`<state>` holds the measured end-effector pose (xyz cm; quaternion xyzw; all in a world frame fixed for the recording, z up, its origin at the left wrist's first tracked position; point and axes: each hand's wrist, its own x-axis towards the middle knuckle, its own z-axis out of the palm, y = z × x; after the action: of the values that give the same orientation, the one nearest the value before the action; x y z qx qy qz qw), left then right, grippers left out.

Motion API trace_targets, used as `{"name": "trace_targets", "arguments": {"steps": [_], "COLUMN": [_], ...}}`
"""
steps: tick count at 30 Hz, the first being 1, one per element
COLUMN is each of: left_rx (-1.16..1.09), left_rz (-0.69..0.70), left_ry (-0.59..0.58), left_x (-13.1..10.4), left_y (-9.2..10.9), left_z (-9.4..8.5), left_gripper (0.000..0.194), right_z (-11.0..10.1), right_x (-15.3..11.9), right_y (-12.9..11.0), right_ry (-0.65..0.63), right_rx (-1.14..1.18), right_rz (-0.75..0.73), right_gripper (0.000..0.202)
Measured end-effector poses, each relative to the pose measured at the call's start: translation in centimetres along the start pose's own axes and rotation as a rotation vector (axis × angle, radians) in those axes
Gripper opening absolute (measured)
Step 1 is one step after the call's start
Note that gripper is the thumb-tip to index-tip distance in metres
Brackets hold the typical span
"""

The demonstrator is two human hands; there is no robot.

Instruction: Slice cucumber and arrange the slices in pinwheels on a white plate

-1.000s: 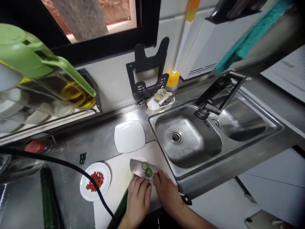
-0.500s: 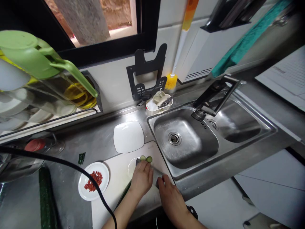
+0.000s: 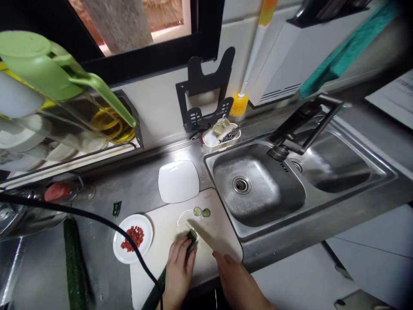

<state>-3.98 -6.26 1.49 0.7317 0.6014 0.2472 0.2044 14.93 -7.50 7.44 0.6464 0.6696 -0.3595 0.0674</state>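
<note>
My left hand (image 3: 179, 265) is closed around a cut cucumber (image 3: 192, 235) that lies slanting on the pale cutting board (image 3: 161, 234). The cucumber's cut end faces away from me, and its lower part passes under my wrist. My right hand (image 3: 235, 277) grips a knife (image 3: 203, 239); its handle is mostly hidden by my fingers. The blade points up and left, just right of the cut end; whether it touches is unclear. Two cucumber slices lie farther up the board, a left slice (image 3: 197, 211) and a right slice (image 3: 205, 212).
A white plate of small red pieces (image 3: 146, 224) sits left of the board. Behind the board is a white square plate (image 3: 179, 181). A whole cucumber (image 3: 75, 262) lies far left. The double sink (image 3: 222, 202) borders the board's right. A black cable (image 3: 97, 221) crosses the view.
My left hand has moved back from the slices and down onto the cucumber. The slices now lie uncovered on the board. The knife remains in my right hand, and the view has shifted slightly.
</note>
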Motion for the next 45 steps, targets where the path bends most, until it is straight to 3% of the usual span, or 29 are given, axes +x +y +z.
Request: {"name": "trace_targets", "arguments": {"steps": [13,27,45], "left_rx": [0.029,0.065,0.089], "left_rz": [0.072,0.087,0.114], "left_ry": [0.003,-0.029,-0.016], "left_x": [0.3,0.0,0.2], "left_y": [-1.0,-1.4,-1.5], "left_z": [1.1,1.3,1.4], "left_gripper": [0.024,0.025,0.024], "right_z": [1.0,2.4,0.0], "right_x": [-1.5,-2.0,-1.2], "right_y": [0.1,0.8,-0.8], "right_ry": [-0.125,-0.157,-0.291], "right_rx": [-0.140,-0.071,-0.133], "right_rz": [-0.035,-0.030,-0.014], "right_gripper": [0.069,0.068,0.062]}}
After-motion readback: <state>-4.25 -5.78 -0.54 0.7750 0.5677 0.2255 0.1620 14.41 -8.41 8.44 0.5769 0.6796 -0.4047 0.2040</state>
